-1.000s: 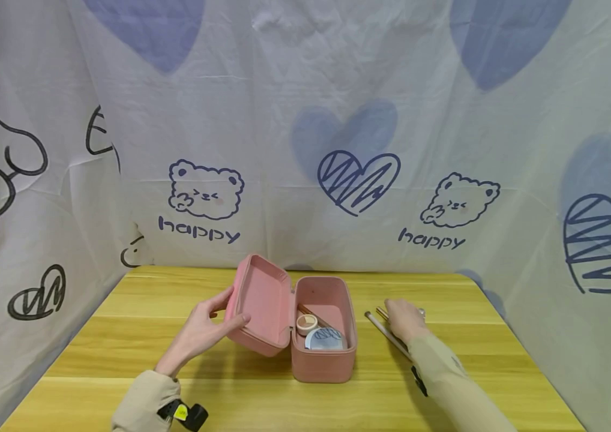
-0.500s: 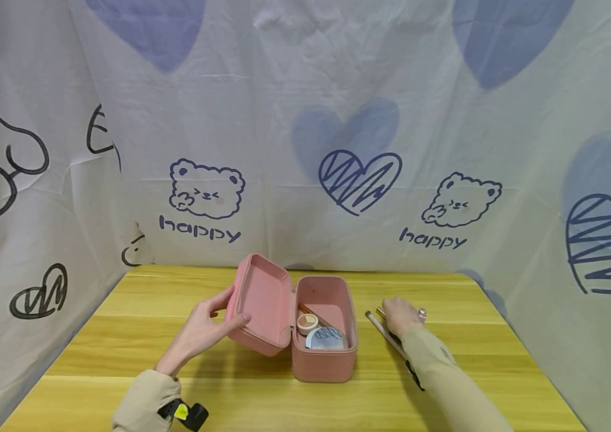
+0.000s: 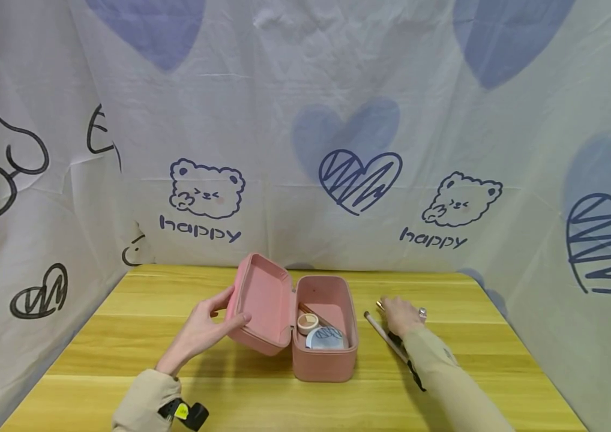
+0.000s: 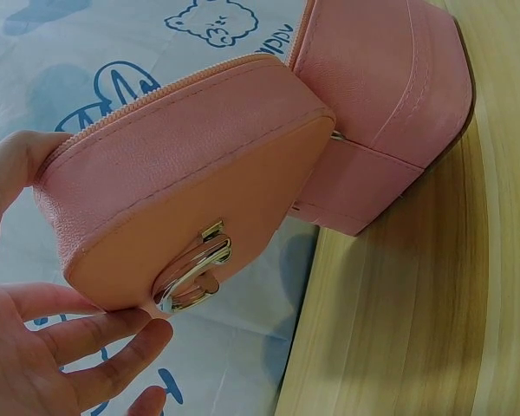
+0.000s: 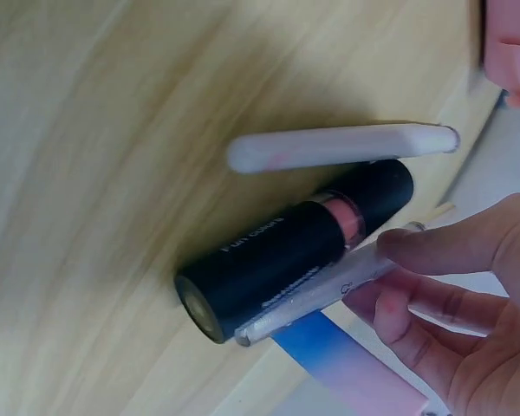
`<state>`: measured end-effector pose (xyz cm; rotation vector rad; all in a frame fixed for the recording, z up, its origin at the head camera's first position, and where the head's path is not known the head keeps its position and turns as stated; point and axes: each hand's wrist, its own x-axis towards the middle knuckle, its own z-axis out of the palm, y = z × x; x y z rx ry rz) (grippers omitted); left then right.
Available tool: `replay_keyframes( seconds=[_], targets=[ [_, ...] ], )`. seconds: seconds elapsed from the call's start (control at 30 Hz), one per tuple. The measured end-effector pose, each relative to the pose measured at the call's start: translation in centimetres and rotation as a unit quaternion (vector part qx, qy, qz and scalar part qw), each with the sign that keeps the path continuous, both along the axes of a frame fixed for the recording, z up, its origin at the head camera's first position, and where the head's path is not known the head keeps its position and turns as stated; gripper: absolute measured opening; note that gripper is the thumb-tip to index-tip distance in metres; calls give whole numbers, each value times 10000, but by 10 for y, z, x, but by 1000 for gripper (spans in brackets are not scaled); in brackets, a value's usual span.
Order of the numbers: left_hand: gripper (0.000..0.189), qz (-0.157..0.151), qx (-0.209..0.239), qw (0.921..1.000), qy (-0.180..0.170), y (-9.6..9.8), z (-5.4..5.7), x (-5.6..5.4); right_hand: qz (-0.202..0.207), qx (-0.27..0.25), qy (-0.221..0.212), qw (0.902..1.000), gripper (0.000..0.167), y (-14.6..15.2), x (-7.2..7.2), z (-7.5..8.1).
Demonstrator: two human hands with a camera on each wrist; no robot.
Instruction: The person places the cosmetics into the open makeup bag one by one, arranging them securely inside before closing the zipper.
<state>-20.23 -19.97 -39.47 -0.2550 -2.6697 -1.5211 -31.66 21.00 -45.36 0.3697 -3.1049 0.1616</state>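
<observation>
A pink cosmetic case stands with its lid swung out to the left. My left hand pinches the lid's outer end, thumb over the rim and fingers against the outside; a gold buckle shows there. Inside the case lie a round pot, a pale round-topped item and a brown stick. To the right, my right hand pinches a slim whitish tube with lettering between thumb and fingers. That tube overlaps a black lip-colour tube lying on the table.
A white stick lies beside the black tube, between the case and my right forearm. A blue-and-pink box is partly behind the right fingers. Behind the wooden table hangs a printed white cloth.
My right hand has shifted slightly left and back, and a ring on it has come into fuller view. The gold tip at its fingers has moved a little away. The left hand holds still.
</observation>
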Motion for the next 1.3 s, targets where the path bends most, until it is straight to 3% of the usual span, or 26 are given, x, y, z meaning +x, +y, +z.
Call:
replay_keyframes(
  seconds=[0.1, 0.23, 0.37, 0.53, 0.67, 0.8, 1.0, 1.13, 1.3],
  targets=[
    [82, -11, 1, 10000, 6, 0, 0, 0, -30, -224, -28, 9997, 23, 0, 2, 4],
    [82, -18, 5, 10000, 1, 0, 0, 0, 79, -531, -9, 9986, 49, 2, 3, 11],
    [82, 1, -2, 10000, -17, 0, 0, 0, 120, -1083, -174, 9939, 67, 5, 1, 22],
    [82, 6, -9, 10000, -34, 1, 1, 0, 391, -1697, 21, 9847, 65, 15, -4, 33],
    [82, 18, -1, 10000, -48, 1, 2, 0, 590, -2487, 57, 9668, 64, 24, -6, 37],
    [82, 4, 15, 10000, -43, 1, 2, 1, 437, -3622, -413, 9302, 69, 29, -7, 39],
    [82, -6, 37, 10000, -50, 1, 2, 1, 244, -5118, -1146, 8511, 73, 31, -7, 41],
    [82, -15, 24, 10000, -41, 1, 2, 1, 177, -5798, -1578, 7992, 73, 33, -8, 41],
    [82, -44, 32, 10000, -1, 0, 1, 1, 146, -6355, -2007, 7454, 75, 35, -9, 40]
  ],
)
